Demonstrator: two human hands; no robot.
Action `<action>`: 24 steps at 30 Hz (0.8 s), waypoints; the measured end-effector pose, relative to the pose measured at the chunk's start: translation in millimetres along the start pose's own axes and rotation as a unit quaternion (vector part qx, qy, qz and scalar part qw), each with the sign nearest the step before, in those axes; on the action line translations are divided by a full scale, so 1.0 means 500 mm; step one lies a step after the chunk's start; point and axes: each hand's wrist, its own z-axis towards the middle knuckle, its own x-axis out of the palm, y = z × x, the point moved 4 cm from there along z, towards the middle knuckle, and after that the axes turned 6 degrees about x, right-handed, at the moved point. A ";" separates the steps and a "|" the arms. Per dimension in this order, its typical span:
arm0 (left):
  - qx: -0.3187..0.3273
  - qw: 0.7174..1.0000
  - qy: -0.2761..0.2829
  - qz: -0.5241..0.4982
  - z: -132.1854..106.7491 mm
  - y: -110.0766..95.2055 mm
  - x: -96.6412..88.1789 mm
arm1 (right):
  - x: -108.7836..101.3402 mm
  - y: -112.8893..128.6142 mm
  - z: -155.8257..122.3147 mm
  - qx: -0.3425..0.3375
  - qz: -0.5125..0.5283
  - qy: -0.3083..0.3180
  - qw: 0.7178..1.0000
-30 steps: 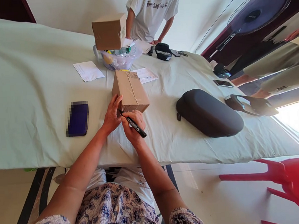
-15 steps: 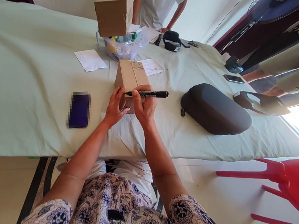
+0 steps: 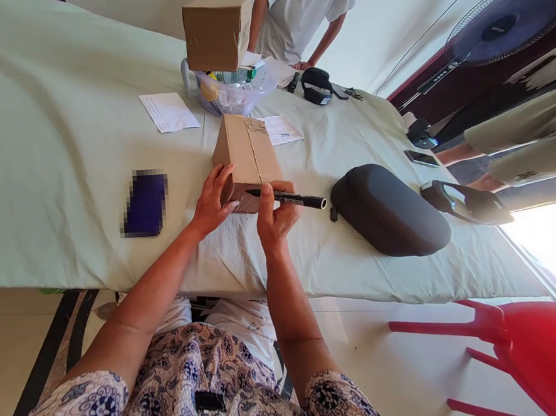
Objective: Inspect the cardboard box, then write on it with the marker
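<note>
A taped brown cardboard box [image 3: 246, 153] lies on the pale green tablecloth [image 3: 65, 120] in front of me. My left hand [image 3: 212, 202] rests against the box's near left corner, fingers curled on it. My right hand [image 3: 273, 214] is closed round a black marker pen [image 3: 289, 198], held almost level with its tip at the box's near edge.
A blurred dark blue phone [image 3: 144, 202] lies left of my hands. A black oval case [image 3: 389, 210] sits to the right. Farther back are a second box [image 3: 215, 31] on a clear tub [image 3: 233, 91], papers, and a person in a white shirt [image 3: 304, 12]. A red chair [image 3: 526, 350] stands lower right.
My right hand lifted the marker from pointing down-right beside the box to lying almost level across the box's near edge. My left hand stayed on the box.
</note>
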 end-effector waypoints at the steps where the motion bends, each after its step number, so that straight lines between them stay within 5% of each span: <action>1: -0.003 1.000 0.001 -0.002 0.000 0.000 -0.001 | -0.002 -0.001 -0.009 -0.002 0.004 0.003 1.000; 8: 0.000 1.000 -0.004 0.003 -0.002 0.000 -0.001 | -0.003 -0.024 -0.013 0.073 0.144 0.002 0.987; 24: -0.017 1.000 -0.003 -0.020 0.001 0.000 0.006 | 0.025 -0.008 0.052 0.048 0.051 0.090 0.993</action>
